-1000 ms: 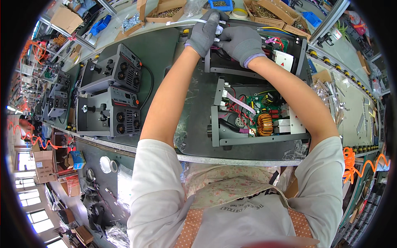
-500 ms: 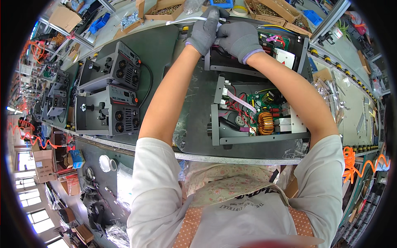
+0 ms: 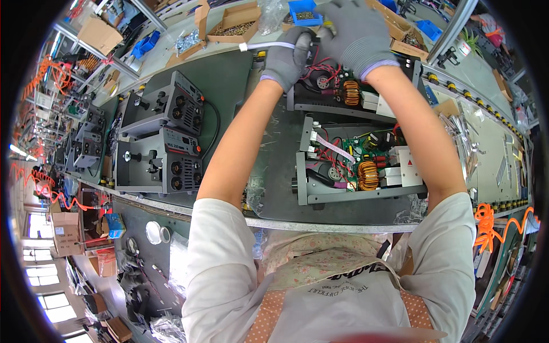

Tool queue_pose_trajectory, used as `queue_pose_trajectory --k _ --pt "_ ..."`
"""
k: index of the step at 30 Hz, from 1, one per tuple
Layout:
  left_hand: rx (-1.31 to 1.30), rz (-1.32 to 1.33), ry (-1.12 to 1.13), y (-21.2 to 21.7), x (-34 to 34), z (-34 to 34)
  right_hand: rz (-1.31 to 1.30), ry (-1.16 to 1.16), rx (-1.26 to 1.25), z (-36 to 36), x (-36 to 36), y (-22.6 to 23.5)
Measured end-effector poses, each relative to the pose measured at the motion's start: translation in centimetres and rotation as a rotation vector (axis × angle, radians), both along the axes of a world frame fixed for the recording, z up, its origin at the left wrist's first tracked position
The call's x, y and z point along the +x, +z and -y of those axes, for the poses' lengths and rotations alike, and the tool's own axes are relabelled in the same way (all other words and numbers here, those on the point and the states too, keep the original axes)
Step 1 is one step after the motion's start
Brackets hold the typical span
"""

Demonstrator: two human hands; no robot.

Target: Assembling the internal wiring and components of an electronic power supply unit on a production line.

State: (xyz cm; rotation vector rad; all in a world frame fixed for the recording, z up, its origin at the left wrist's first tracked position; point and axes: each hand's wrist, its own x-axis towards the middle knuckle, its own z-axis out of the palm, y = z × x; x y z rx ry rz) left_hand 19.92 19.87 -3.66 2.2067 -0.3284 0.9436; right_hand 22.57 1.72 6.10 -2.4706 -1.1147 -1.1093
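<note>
Both hands wear grey gloves. My left hand [image 3: 287,62] is closed at the left end of the far open machine housing [image 3: 343,107], with a white flat cable [image 3: 266,45] running out leftward from its fingers. Over that housing's far side is my right hand [image 3: 357,37], its fingers apart beside the blue screw bin [image 3: 305,14]; nothing shows in it. Red wires and a copper coil [image 3: 351,92] lie inside the far housing. Nearer me stands a second open housing [image 3: 366,197], holding a green circuit board, a coil [image 3: 368,175] and a white ribbon cable [image 3: 334,147].
Two grey assembled machines [image 3: 167,106] stand at the left of the bench. Cardboard trays of screws [image 3: 233,26] line the far edge. Metal strips [image 3: 457,137] lie at right, and orange coiled hose [image 3: 485,228] hangs at the bench's right end.
My right hand has left my left hand and moved right and away, toward the blue bin. My left hand has shifted slightly nearer, still with the white cable. The coil in the far housing now shows.
</note>
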Motion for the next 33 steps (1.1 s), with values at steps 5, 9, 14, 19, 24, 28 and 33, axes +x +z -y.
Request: queue_pose_trajectory --k 5,9,14,19,24,28,33 --pt "0.153 0.15 0.032 3.6 -3.0 1.8 -0.109 -0.403 -0.256 8.1 4.5 0.5" --pt "0.102 -0.35 -0.043 8.3 -6.2 6.7 -0.437 -0.414 -0.237 11.4 6.5 -3.5" --pt "0.471 -0.18 0.051 5.0 -4.0 8.6 -0.464 -0.447 -0.126 10.8 5.5 -4.0" --pt "0.318 -0.295 0.029 4.5 -2.7 8.5 -0.41 -0.424 -0.124 11.1 5.6 -4.5" --pt "0.489 -0.471 0.246 5.2 -3.4 10.2 -0.552 -0.512 -0.092 10.4 3.0 -1.5" --pt "0.618 -0.36 0.251 3.8 -2.3 9.6 -0.592 -0.476 -0.031 10.8 3.7 -2.4" --pt "0.755 -0.324 0.284 3.5 -2.5 10.2 -0.584 -0.479 -0.016 11.2 3.4 -2.2"
